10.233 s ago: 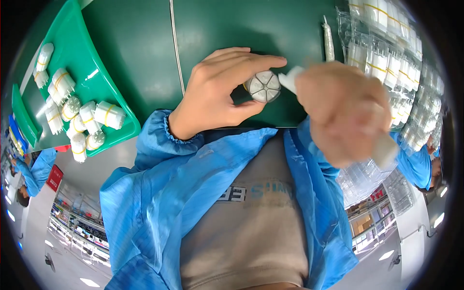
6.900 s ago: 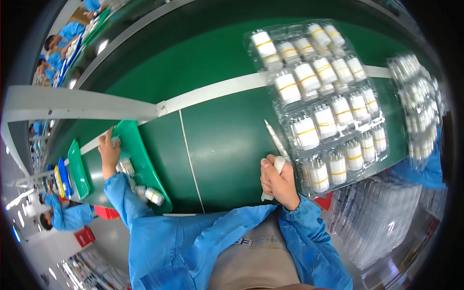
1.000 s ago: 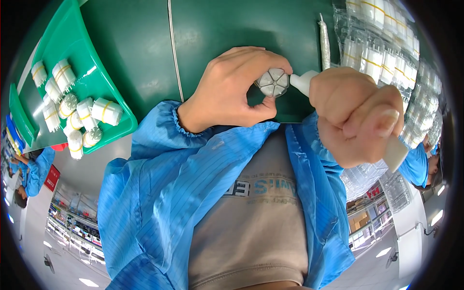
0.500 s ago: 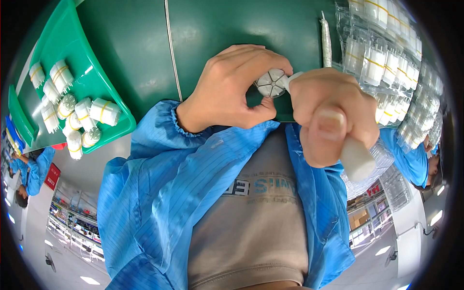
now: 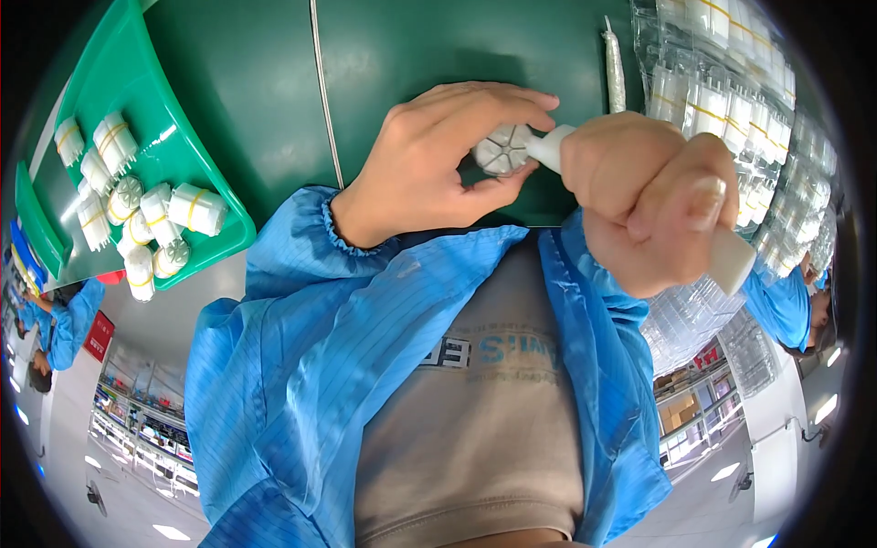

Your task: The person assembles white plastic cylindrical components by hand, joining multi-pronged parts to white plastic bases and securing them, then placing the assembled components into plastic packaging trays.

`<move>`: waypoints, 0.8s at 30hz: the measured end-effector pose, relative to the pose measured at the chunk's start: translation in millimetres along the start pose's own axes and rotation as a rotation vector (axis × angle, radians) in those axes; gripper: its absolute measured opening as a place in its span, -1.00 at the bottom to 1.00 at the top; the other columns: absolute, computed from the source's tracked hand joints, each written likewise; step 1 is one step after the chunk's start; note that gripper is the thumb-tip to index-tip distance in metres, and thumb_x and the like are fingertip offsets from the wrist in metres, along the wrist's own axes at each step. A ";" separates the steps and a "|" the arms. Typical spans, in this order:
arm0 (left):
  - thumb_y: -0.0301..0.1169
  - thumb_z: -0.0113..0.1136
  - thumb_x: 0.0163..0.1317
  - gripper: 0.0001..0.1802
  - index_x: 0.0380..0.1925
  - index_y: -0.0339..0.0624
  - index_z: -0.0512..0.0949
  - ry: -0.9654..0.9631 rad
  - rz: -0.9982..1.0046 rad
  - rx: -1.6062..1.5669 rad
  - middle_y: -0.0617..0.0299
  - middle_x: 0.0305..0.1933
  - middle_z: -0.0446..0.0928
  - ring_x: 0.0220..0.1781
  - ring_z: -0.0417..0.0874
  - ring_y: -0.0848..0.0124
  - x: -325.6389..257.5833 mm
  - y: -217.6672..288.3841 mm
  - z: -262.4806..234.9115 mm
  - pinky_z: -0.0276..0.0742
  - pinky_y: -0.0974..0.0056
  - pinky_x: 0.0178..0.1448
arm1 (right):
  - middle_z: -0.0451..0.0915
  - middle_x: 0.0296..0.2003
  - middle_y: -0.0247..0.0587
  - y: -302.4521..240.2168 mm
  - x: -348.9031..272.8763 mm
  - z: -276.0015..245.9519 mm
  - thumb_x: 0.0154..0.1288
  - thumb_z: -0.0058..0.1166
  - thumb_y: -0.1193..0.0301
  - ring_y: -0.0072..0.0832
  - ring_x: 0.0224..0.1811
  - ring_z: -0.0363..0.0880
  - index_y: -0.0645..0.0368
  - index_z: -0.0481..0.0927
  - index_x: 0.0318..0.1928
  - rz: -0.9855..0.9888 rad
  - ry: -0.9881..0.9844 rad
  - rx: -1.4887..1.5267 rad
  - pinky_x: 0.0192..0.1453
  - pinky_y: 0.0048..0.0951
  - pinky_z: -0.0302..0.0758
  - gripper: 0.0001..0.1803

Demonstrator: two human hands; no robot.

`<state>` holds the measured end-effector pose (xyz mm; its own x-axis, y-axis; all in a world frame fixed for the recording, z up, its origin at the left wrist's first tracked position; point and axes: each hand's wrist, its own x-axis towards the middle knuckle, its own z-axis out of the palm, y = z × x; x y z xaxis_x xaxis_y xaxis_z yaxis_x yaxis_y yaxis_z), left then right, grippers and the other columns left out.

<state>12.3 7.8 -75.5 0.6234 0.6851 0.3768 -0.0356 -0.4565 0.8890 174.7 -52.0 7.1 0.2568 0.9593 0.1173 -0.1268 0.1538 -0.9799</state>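
My left hand point(image 5: 438, 155) grips a small white round part point(image 5: 502, 149) with a spoked end face, held just above the near edge of the dark green table point(image 5: 420, 55). My right hand point(image 5: 653, 201) is closed around a white tube-shaped tool point(image 5: 731, 260). The tool's tip touches the right side of the round part. Both forearms wear blue sleeves.
A green tray point(image 5: 110, 82) at the left holds several white cylindrical parts with yellow bands point(image 5: 146, 219). Clear blister trays of similar parts point(image 5: 731, 100) stand stacked at the right. A second white tube point(image 5: 614, 68) lies on the table beside them. Other workers in blue appear at the picture's edges.
My right hand has turned and shifted slightly while keeping the tool's tip at the round part. My left hand holds the part in about the same place.
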 end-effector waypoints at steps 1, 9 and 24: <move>-0.43 0.54 -0.03 -0.52 -0.05 -0.23 0.64 0.001 0.002 -0.003 0.07 0.02 0.73 -0.01 0.77 0.15 0.8 0.4 -0.1 0.67 0.20 0.08 | 0.60 -0.56 -0.25 0.6 0.2 0.4 0.42 0.21 0.28 -0.62 -0.64 0.41 0.30 0.56 -0.35 -0.021 0.009 -0.019 -0.53 -0.57 0.34 -0.69; -0.51 0.35 -0.21 -0.51 -0.12 -0.12 0.63 0.013 -0.100 -0.014 0.20 -0.13 0.73 -0.10 0.74 0.13 2.6 8.4 1.5 0.64 0.12 0.07 | 0.50 -0.59 -0.22 16.3 10.3 25.9 0.47 0.01 0.42 -0.44 -0.68 0.33 0.27 0.46 -0.37 -0.338 -0.139 -0.096 -0.59 -0.40 0.33 -0.77; -0.59 0.43 -0.06 -0.71 -0.30 -0.15 0.59 0.052 -0.193 -0.005 0.20 -0.49 0.61 -0.42 0.68 0.16 7.1 16.1 1.2 0.60 0.19 -0.22 | 0.20 -0.72 -0.45 13.4 -16.7 -7.9 0.56 -0.04 0.38 -0.66 -0.77 0.07 0.15 0.40 -0.35 0.257 0.280 0.634 -0.68 -0.48 0.00 -0.76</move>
<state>17.1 4.6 -58.9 0.5776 0.7882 0.2124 0.0766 -0.3113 0.9472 176.2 -67.9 -9.2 0.3687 0.9003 -0.2316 -0.7232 0.1213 -0.6799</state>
